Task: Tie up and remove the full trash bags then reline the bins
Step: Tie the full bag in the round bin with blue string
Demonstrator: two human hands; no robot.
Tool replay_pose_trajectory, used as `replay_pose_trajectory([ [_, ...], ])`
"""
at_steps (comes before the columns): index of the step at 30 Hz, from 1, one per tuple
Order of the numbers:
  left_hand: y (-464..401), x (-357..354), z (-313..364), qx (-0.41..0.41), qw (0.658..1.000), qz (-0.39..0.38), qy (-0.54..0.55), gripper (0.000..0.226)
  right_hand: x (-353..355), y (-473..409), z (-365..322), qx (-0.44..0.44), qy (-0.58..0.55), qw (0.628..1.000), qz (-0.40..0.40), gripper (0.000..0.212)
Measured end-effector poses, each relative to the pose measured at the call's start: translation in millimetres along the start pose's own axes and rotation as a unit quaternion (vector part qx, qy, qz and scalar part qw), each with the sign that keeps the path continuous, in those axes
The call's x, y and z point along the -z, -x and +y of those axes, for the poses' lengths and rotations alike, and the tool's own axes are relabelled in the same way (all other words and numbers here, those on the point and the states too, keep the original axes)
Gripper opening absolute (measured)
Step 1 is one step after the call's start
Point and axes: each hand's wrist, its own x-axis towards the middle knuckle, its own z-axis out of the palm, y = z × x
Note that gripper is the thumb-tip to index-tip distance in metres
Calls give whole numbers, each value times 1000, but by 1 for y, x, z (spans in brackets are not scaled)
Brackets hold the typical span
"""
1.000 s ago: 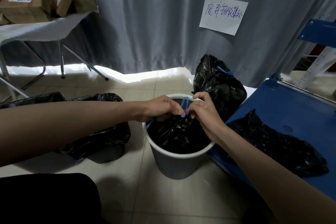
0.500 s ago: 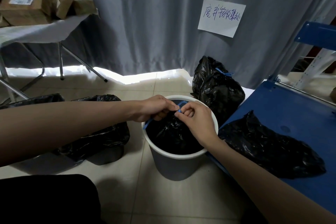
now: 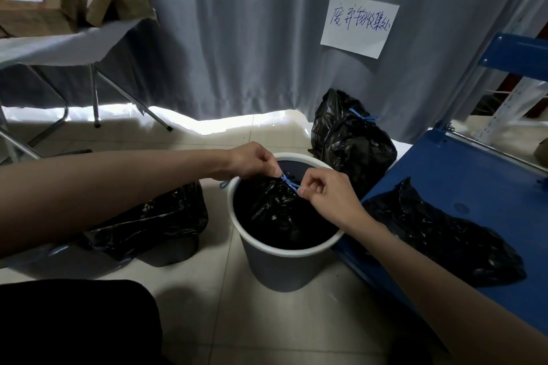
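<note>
Two hands pinch the blue drawstring (image 3: 289, 182) over the bag (image 3: 278, 210): left hand (image 3: 255, 161) up-left, right hand (image 3: 327, 191) down-right, string taut between them.

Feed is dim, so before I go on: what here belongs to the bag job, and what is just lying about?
In the job:
- left hand and right hand, pinching the blue drawstring
- black trash bag in the white bin
- tied bag by the curtain
- lined bin, left
- loose black bag

Lying about:
- cardboard boxes
- handwritten paper sign
</note>
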Motion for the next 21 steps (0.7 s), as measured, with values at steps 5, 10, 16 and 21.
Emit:
replay_pose_trajectory([
  [5,-7,-4,5,-47,981,68,-177,7,4,5,7,22,20,998,-52,17],
  [10,-17,-15,13,-76,950,112,-280,13,0,9,6,67,55,993,-77,17],
  [16,-21,-21,18,-79,938,118,-317,14,-4,10,7,91,48,991,-81,19],
  [21,-20,-23,17,-71,932,110,-338,16,-8,11,8,112,47,988,-92,18],
])
